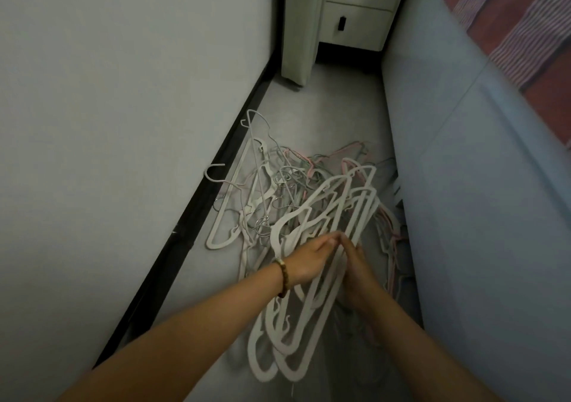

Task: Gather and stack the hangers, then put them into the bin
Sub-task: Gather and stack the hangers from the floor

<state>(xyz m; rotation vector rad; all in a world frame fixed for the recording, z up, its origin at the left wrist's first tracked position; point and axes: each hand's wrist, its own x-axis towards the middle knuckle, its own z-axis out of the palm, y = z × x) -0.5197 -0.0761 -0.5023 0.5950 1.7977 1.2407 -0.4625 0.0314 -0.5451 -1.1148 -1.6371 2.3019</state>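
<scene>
A tangled heap of hangers [290, 185], white, grey and pink, lies on the pale floor between a wall and a bed. In front of it a bundle of several white hangers [309, 333] runs lengthways toward me. My left hand [306, 259], with a beaded bracelet at the wrist, grips this bundle from the left. My right hand [358, 268] presses against it from the right. The fingertips of both hands meet over the bundle's middle. No bin is in view.
A white wall with a black skirting board [197, 216] closes the left side. The light blue side of a bed [482, 185] with a striped cover [531, 31] closes the right. A pale drawer cabinet [352, 15] stands at the far end of the narrow floor strip.
</scene>
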